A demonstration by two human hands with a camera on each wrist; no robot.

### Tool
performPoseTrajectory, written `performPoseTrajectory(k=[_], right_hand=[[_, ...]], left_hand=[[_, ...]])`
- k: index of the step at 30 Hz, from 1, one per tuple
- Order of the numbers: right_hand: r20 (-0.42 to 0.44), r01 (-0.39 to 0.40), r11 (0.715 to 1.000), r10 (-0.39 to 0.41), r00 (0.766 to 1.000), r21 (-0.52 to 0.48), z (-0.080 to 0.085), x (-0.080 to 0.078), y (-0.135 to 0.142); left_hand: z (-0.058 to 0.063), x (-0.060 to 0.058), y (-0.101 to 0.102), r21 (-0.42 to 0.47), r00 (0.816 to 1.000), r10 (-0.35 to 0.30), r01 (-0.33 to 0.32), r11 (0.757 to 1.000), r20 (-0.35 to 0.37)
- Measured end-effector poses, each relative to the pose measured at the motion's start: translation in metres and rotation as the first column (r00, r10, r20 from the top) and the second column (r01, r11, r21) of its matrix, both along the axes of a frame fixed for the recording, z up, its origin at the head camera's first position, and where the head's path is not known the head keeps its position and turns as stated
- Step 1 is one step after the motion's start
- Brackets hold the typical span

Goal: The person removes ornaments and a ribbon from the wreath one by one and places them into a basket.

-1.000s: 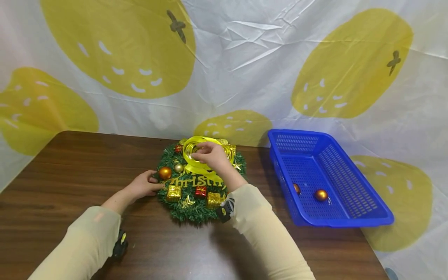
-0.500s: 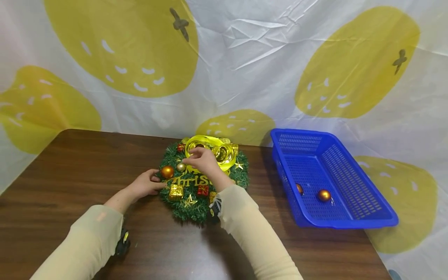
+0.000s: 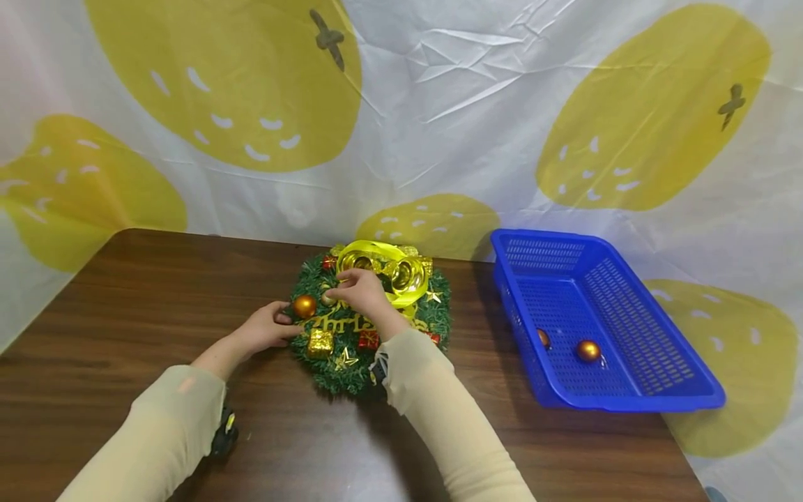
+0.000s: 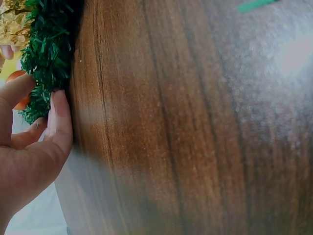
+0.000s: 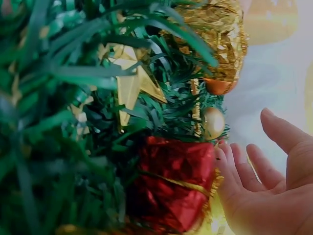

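A green Christmas wreath (image 3: 351, 382) lies on the table with gold "Christmas" lettering, foil gift boxes, stars and a yellow ribbon bow with gold bells. My left hand (image 3: 266, 328) grips its left edge, fingers along the side, close by an orange bauble (image 3: 304, 307). Fingertips of my right hand (image 3: 364, 293) are right at a small pale gold bauble (image 3: 327, 298), in front of the bells (image 3: 408, 273). In the right wrist view, thumb and fingers stand apart beside that bauble (image 5: 213, 123), partly behind a red gift box (image 5: 176, 183).
To the right stands a blue plastic basket (image 3: 627, 403) holding orange baubles, one (image 3: 588, 351) in full sight. The dark wooden table (image 3: 157, 300) reaches back to a white cloth (image 3: 439, 125) printed with yellow fruit.
My right hand has moved from over the bow and bells, left and nearer, to the small pale gold bauble. The left hand keeps its place at the wreath's edge.
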State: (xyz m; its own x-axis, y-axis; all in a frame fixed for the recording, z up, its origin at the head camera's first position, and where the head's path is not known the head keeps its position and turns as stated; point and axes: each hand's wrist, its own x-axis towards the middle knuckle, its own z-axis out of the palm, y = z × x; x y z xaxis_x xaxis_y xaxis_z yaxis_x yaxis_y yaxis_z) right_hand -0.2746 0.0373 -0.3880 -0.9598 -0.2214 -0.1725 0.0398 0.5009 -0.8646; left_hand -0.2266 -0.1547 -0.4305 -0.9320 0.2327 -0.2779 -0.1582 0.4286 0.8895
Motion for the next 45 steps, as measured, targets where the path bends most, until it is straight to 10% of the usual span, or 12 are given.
performPoseTrajectory(k=[24, 45], right_hand=[[-0.107, -0.067, 0.956, 0.101, 0.989, 0.286, -0.01, -0.005, -0.021], [-0.157, -0.048, 0.962, 0.093, 0.983, 0.27, -0.008, -0.006, -0.018]], left_hand=[[0.0, 0.001, 0.0, 0.023, 1.0, 0.012, -0.012, 1.0, 0.013], [-0.005, -0.003, -0.001, 0.026, 1.0, 0.027, -0.028, 0.999, 0.013]])
